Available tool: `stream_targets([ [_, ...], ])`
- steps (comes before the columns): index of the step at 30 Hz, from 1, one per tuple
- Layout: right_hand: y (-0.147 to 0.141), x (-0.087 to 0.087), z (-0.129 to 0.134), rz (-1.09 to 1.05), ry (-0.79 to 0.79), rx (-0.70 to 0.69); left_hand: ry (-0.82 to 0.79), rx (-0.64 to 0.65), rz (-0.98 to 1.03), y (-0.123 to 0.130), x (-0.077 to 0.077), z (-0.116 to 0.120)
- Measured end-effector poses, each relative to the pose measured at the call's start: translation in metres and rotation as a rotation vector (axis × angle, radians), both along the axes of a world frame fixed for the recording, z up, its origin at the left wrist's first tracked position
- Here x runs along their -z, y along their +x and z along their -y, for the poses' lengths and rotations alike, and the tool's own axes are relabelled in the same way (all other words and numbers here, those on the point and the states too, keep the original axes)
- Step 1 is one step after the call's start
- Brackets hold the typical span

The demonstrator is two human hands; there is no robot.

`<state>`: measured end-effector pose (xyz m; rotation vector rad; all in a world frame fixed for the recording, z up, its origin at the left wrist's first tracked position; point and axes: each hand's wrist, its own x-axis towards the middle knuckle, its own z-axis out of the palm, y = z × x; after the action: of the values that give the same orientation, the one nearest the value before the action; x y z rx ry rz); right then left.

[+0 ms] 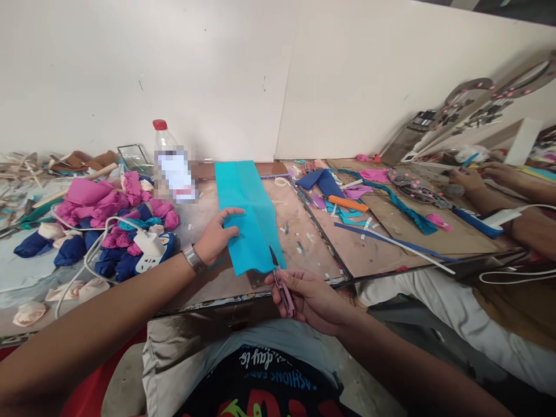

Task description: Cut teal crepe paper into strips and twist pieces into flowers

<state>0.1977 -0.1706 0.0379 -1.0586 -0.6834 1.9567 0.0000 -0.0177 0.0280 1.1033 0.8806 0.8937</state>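
Observation:
A long turquoise sheet (247, 214) lies on the worktable, its far end reaching the wall side and its near end close to the front edge. My left hand (219, 234) rests on the sheet's left side, fingers apart, pressing on it. In my right hand (295, 295) is a pair of scissors (284, 292) with pink handles, the fingers wrapped round them. The dark blades point away from me and meet the sheet's near right corner; whether they are parted is too small to tell.
Pink and blue fabric bundles (95, 202), a white-cabled power strip (150, 260) and a bottle (164, 136) stand left. Right are an orange cutter (347, 202), scraps and a blue strip (403, 243). Another person's hands (469, 179) work far right.

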Motion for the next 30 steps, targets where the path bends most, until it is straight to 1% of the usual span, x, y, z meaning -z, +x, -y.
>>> stream_targets([
  [6, 0.0000, 0.0001, -0.0004, 0.013, -0.010, 0.003, 0.029, 0.014, -0.020, -0.0017, 0.0050, -0.0024],
  [11, -0.0006, 0.0011, -0.0005, 0.015, -0.018, 0.017, 0.009, 0.010, -0.036, -0.0015, 0.0042, -0.0022],
  [17, -0.0009, 0.0036, -0.0008, 0.002, -0.014, 0.015, 0.029, -0.003, -0.044, -0.0010, 0.0050, -0.0021],
  [23, -0.0015, 0.0065, -0.0006, -0.001, -0.003, 0.031, -0.002, -0.006, -0.032, 0.0002, 0.0003, 0.0003],
  [30, -0.0034, 0.0058, -0.0025, -0.055, 0.016, 0.057, -0.052, -0.007, 0.036, 0.0014, -0.0034, 0.0019],
])
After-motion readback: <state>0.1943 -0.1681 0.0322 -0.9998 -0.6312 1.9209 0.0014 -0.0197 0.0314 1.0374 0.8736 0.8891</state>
